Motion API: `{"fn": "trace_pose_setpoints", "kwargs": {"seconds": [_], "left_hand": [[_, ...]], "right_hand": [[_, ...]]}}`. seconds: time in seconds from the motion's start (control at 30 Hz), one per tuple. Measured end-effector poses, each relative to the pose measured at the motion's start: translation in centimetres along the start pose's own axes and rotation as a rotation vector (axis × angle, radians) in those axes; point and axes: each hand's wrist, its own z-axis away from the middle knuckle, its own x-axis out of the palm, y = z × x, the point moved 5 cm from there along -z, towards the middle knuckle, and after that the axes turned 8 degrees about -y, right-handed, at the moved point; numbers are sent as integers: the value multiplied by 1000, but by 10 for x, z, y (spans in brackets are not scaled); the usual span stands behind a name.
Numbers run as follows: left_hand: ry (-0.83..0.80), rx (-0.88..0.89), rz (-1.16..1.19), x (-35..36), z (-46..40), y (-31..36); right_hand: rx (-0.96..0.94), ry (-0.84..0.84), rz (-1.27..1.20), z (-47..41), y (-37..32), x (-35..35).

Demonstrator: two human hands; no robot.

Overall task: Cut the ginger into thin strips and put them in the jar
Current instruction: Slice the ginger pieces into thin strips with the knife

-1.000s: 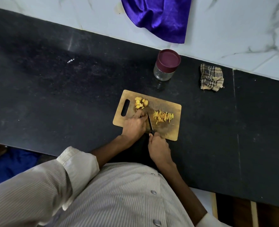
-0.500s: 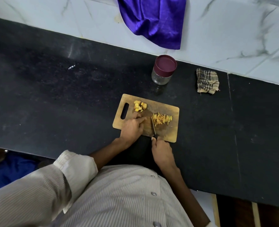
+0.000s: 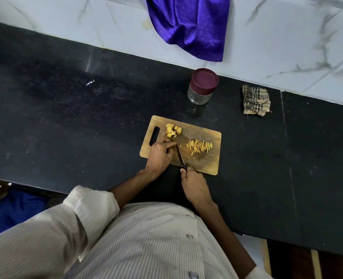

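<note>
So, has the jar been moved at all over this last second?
No. The jar stands at the same spot just beyond the far edge of the cutting board; only the camera view has shifted.

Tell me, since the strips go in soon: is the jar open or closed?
Closed. The maroon lid sits on the upright glass jar, which looks empty.

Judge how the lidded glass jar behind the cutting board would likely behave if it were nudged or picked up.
The jar looks clear and empty, so it is probably light and might slide on the smooth dark counter rather than resist a nudge. It stands upright on a flat base, squat enough that tipping seems unlikely. Its smooth glass wall may be slippery and could break if dropped.
</note>
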Motion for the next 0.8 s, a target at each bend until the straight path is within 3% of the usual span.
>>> {"fn": "trace_pose_setpoints", "kwargs": {"seconds": [0.47,0.8], "left_hand": [[9,5,0,0,0,0],[140,-162,33,-26,-24,-6]], "right_hand": [[57,97,-101,-1,15,-15],[40,88,-129,-2,16,-17]]}}
